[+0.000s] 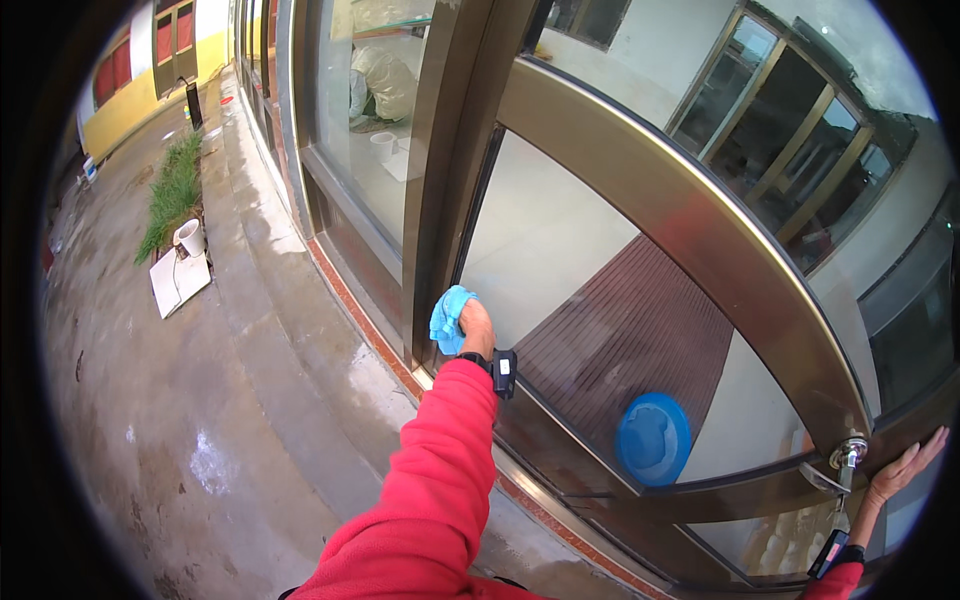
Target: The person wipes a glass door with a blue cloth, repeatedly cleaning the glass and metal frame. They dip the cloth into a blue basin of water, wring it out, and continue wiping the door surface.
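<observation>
My left hand (476, 326) is closed around a light blue cloth (452, 316). It presses the bunched cloth near the lower corner of the glass door (640, 300), beside the brown metal upright (432, 200). At the far right my right hand (905, 466) lies with fingers stretched out along the door's metal frame. Close to that hand, a door lock (849, 452) has keys hanging from it. Both arms wear red sleeves and a black device at the wrist.
Through the glass show a blue basin (653, 438) and a dark ribbed mat (630, 340). Outside on the left, a white bucket (190, 237) stands by a white board (180, 282) and a grass strip (170, 195). A low step (300, 330) runs along the doorway.
</observation>
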The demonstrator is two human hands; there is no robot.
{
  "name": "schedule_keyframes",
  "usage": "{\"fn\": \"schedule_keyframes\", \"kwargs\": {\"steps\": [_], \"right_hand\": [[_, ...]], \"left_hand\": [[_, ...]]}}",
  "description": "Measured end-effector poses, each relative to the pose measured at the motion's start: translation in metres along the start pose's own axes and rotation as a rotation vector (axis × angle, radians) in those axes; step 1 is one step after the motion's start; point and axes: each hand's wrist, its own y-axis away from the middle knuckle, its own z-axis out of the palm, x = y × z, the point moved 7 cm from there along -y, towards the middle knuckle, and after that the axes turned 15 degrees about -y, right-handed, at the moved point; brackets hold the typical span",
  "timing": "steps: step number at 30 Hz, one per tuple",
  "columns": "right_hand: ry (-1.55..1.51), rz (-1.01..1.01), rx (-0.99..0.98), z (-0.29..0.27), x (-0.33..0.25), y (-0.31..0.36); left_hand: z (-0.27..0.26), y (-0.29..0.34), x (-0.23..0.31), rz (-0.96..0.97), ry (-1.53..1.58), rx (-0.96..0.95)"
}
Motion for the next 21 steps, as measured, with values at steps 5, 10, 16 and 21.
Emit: {"fn": "schedule_keyframes", "kwargs": {"steps": [5, 10, 16, 21], "right_hand": [[-0.028, -0.082, 0.044, 0.003, -0.067, -0.027], [-0.06, -0.066, 0.073, 0.003, -0.063, -0.022], [-0.086, 0.003, 0.107, 0.002, -0.064, -0.022], [-0.094, -0.012, 0.115, 0.001, -0.064, -0.023]], "left_hand": [[-0.024, 0.006, 0.077, 0.021, 0.084, 0.084], [-0.022, 0.028, 0.177, 0.088, 0.234, -0.214], [-0.074, 0.08, 0.39, 0.809, 0.186, -0.052], [-0.112, 0.127, 0.516, 1.475, -0.561, 0.483]]}}
